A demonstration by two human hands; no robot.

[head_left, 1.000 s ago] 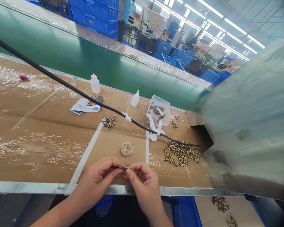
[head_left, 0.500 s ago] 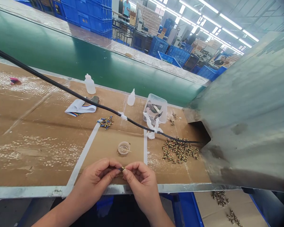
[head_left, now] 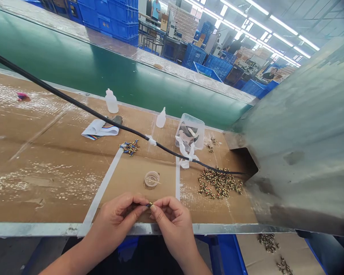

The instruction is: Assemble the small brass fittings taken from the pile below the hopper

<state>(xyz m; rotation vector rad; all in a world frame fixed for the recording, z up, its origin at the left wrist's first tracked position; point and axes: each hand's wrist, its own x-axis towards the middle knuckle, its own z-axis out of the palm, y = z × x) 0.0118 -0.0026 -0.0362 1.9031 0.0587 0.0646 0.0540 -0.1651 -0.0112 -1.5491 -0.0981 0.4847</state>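
Observation:
Between the fingertips of both hands is a small blue-and-yellow part [head_left: 150, 204], mostly covered by the fingers. My left hand [head_left: 119, 214] pinches its blue end, and my right hand [head_left: 170, 215] pinches the yellowish end. Just beyond the fingers stands a small round clear dish [head_left: 152, 178] with a thin stick across it. A small heap of blue-and-yellow parts [head_left: 129, 147] lies behind and left of the dish. On the right spreads a larger pile of small dark-and-yellow parts [head_left: 219, 182].
A black cable [head_left: 83, 108] crosses above the bench. Behind it are two white squeeze bottles [head_left: 111, 102] [head_left: 161, 118], a white strip [head_left: 99, 129] and a clear plastic box [head_left: 190, 130]. A metal housing [head_left: 301, 145] rises on the right. A green conveyor belt [head_left: 114, 74] runs behind.
The whole view has shifted slightly, with the bench items appearing a little further right. Both hands keep their pinch on the small part.

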